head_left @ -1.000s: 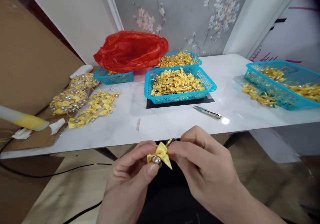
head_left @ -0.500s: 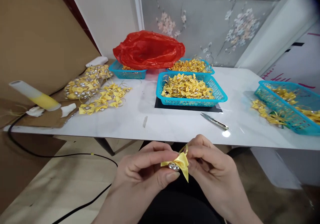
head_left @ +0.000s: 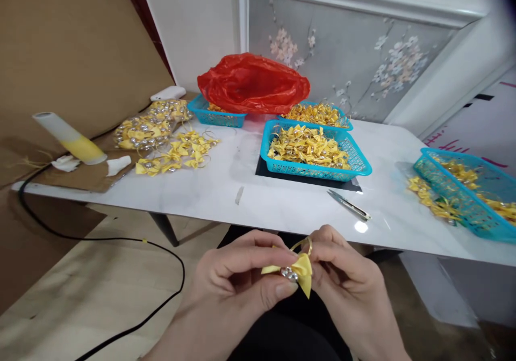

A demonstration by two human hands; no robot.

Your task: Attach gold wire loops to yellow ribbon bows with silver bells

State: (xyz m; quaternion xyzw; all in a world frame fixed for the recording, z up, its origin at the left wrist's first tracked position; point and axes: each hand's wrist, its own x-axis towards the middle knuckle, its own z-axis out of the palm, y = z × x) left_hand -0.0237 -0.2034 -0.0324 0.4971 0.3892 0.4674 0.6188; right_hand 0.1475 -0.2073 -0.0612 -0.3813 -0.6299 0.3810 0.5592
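Note:
Both hands meet just below the table's near edge, over my lap. Pinched between them is a small yellow ribbon bow with silver beads at its centre and a gold loop on top. My left hand grips the bow's left side with thumb and fingers. My right hand holds the right side and the loop. The nearest thing on the white table is a pair of small metal snips.
A blue basket full of yellow bows sits mid-table on a black mat. Two more blue baskets and a red plastic bag stand behind. Another basket is at right. Loose bows, a bagged batch and a tube lie left. A black cable crosses the floor.
The view has swung left and down, so everything sits further right and lower in frame. My hands keep hold of the bow and have turned it slightly between the fingers.

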